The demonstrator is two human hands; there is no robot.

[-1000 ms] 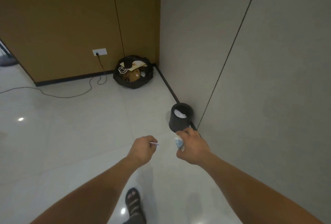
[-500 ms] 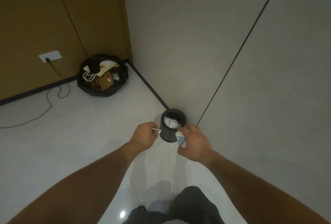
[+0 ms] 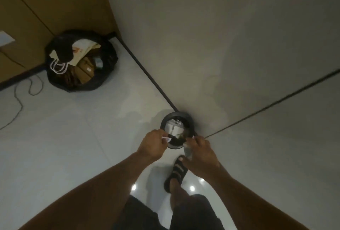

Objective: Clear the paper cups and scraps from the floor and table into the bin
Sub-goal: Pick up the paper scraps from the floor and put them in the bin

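Now at the bin: both hands loaded

Left hand [image 3: 152, 144] pinches a small white scrap [image 3: 167, 139] at the rim of the bin [image 3: 177, 113]. Right hand [image 3: 199, 151], fingers curled, grips a crumpled paper cup [image 3: 188, 149] just right of it. The black bin stands mid-frame against the wall, with white paper inside.

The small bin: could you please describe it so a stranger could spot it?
Follow the grey wall down to the white floor. The small bin stands at its foot. Unlike the wide black bag in the corner, it is a narrow cylinder holding white paper.
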